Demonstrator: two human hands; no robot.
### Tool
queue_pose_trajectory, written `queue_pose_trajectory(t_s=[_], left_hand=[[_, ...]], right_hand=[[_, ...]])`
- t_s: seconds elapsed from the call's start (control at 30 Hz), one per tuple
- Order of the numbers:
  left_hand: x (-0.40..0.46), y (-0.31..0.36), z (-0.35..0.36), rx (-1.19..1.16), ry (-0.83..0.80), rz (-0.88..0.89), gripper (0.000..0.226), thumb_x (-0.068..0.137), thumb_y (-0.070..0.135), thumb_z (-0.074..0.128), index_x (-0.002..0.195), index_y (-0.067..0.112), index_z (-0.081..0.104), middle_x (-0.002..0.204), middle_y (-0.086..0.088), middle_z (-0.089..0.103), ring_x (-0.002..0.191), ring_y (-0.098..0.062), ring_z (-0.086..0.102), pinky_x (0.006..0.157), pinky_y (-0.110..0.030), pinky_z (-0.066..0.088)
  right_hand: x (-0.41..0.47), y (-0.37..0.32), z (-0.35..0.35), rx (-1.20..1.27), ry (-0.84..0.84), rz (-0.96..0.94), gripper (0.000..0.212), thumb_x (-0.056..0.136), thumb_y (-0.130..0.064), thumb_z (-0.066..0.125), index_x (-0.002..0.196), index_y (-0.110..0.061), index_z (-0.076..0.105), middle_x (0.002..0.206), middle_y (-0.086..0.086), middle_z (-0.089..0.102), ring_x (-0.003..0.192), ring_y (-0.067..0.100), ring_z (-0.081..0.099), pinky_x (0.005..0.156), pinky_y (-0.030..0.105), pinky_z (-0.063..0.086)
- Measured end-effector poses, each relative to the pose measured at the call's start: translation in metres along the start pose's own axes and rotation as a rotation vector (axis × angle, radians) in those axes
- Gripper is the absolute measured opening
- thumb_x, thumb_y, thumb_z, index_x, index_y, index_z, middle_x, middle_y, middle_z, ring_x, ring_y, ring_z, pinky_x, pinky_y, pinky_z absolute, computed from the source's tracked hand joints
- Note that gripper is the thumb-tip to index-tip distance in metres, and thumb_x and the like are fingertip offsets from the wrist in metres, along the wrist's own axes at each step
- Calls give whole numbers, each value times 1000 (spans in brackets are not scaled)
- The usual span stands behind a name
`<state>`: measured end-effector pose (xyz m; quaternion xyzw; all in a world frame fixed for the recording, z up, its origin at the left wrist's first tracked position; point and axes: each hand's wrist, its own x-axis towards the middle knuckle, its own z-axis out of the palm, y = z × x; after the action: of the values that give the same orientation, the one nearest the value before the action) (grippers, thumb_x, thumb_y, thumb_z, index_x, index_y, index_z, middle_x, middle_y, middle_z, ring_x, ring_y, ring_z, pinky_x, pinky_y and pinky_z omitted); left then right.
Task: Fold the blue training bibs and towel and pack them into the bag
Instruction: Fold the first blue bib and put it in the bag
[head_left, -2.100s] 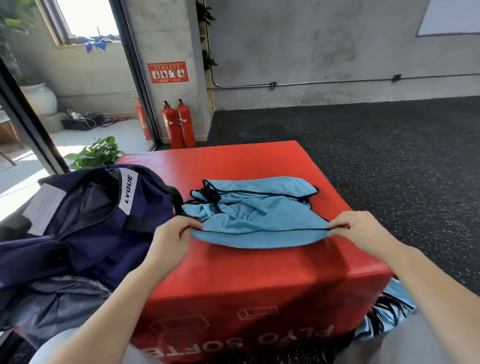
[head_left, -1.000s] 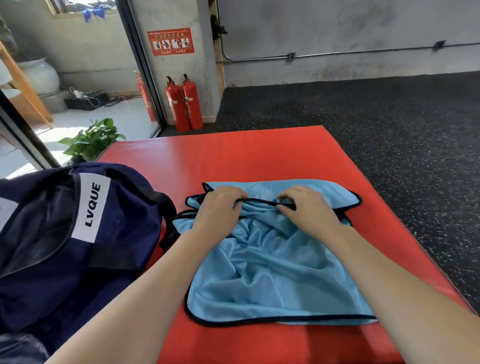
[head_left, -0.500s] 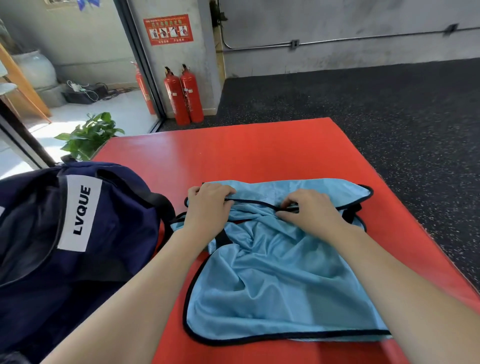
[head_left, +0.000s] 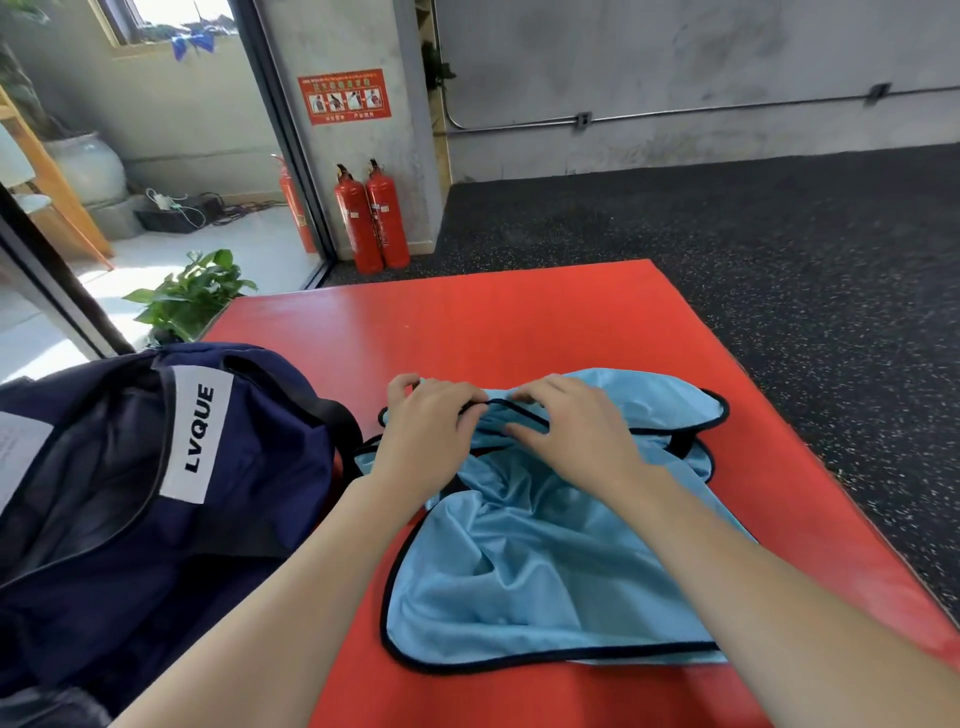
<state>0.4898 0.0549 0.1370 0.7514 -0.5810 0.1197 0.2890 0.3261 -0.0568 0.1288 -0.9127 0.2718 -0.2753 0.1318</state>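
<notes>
Crumpled light-blue mesh bib with black piping (head_left: 524, 566) is spread out nearest me on the red padded box (head_left: 519, 322). My left hand (head_left: 428, 441) pinches its black-trimmed top edge, and my right hand (head_left: 576, 431) curls onto the same edge just beside it. The open navy duffel bag (head_left: 145, 493) sits at 9 o'clock, touching the bib. Two red fire extinguishers (head_left: 371, 218) stand way back around 11.

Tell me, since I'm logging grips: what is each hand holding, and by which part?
Both hold the bib at its black-trimmed far edge: the left hand grips the trim, and the right hand pinches it beside the left.
</notes>
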Motion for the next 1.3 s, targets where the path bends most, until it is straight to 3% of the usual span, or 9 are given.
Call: queue_pose_trajectory(t_s=[0.17, 0.37, 0.43, 0.57, 0.7, 0.83, 1.03, 1.13, 1.3], left_hand=[[-27, 16, -16, -45, 32, 119, 18, 96, 20, 58, 102, 22, 75, 90, 11, 73, 88, -13, 66, 94, -41, 41], [-59, 21, -45, -202, 11, 53, 23, 98, 7, 59, 113, 18, 72, 103, 9, 70, 98, -6, 61, 89, -24, 45], [-69, 31, -56, -263, 1, 7, 21, 99, 11, 60, 114, 20, 72, 104, 12, 69, 98, -2, 60, 89, -14, 43], [-83, 48, -64, -236, -10, 18, 17, 97, 20, 64, 112, 24, 73, 101, 12, 69, 95, -5, 62, 89, -17, 44], [-92, 64, -72, -248, 24, 37, 16, 95, 16, 67, 107, 23, 75, 94, 11, 69, 89, -3, 59, 84, -5, 38], [-105, 80, -76, -321, 15, 29, 17, 94, 16, 68, 106, 24, 76, 94, 12, 70, 90, -3, 61, 86, -8, 40], [-120, 81, -80, -303, -25, 28, 18, 96, 15, 64, 107, 25, 75, 97, 14, 71, 93, -3, 62, 90, -20, 44], [-123, 68, -85, -316, -14, -34, 17, 93, 11, 66, 100, 27, 71, 95, 17, 69, 93, -3, 63, 89, -29, 51], [-139, 47, -87, -302, -49, -98, 30, 87, 0, 60, 82, 29, 56, 79, 13, 60, 76, -11, 58, 71, -36, 51]], right_hand=[[-10, -10, -7, -14, 139, -90, 8, 85, -26, 75, 92, -23, 75, 86, -5, 70, 82, 24, 66, 68, 38, 52], [-42, 4, -36, -61, 141, -70, 12, 80, -12, 75, 88, -21, 72, 83, -9, 69, 80, 21, 65, 64, 33, 52], [-56, 8, -50, -40, 79, -35, 12, 84, -19, 75, 94, -22, 71, 91, -11, 68, 89, 16, 63, 70, 30, 49], [-82, -17, -57, 8, -58, -123, 34, 85, -52, 66, 109, -28, 67, 105, -15, 64, 99, 7, 58, 81, 26, 48], [-94, -53, -47, -58, 152, -210, 31, 83, -50, 66, 101, -25, 70, 96, -11, 67, 88, 14, 64, 70, 29, 51], [-97, -60, -49, -90, 274, -239, 16, 77, -34, 77, 87, -23, 70, 86, -9, 65, 78, 16, 60, 61, 30, 49], [-108, -41, -62, -109, 228, -227, 22, 69, -11, 83, 85, -21, 71, 81, -6, 67, 74, 22, 66, 58, 30, 53], [-114, -11, -74, -107, 126, -152, 20, 75, -10, 79, 90, -21, 72, 85, -5, 70, 79, 24, 69, 65, 32, 54], [-132, 39, -108, -169, -43, 54, 23, 84, -9, 70, 102, -22, 70, 102, -10, 68, 97, 16, 64, 81, 31, 48]])
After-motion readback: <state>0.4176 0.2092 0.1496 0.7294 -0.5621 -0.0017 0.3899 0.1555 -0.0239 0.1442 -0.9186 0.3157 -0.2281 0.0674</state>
